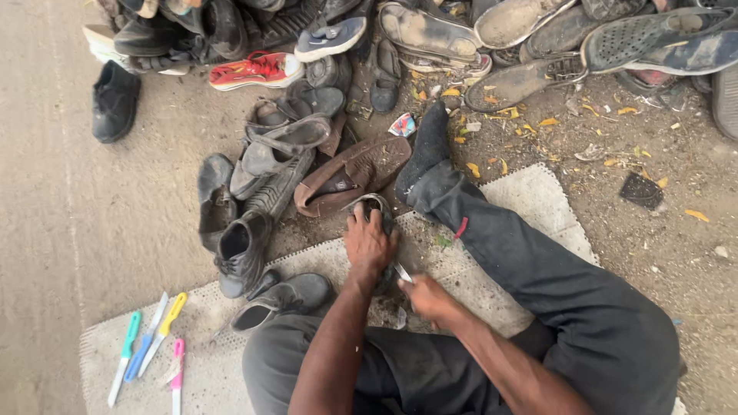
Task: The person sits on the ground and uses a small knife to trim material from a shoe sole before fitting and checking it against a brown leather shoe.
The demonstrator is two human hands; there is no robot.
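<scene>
Left hand (pixel 369 244) presses flat on dark shoe (pixel 374 206), fingers wrapped over it. Right hand (pixel 427 298) fingers closed round small metal blade (pixel 403 272). Shoe looks soft, bendy, light; best held across upper.

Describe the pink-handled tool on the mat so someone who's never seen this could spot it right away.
Find the pale woven mat the person sits on, then its near-left corner, where small handled tools lie together. The pink-handled tool lies rightmost, nearest the person's knee; its neighbours have green, blue and yellow handles.
</scene>
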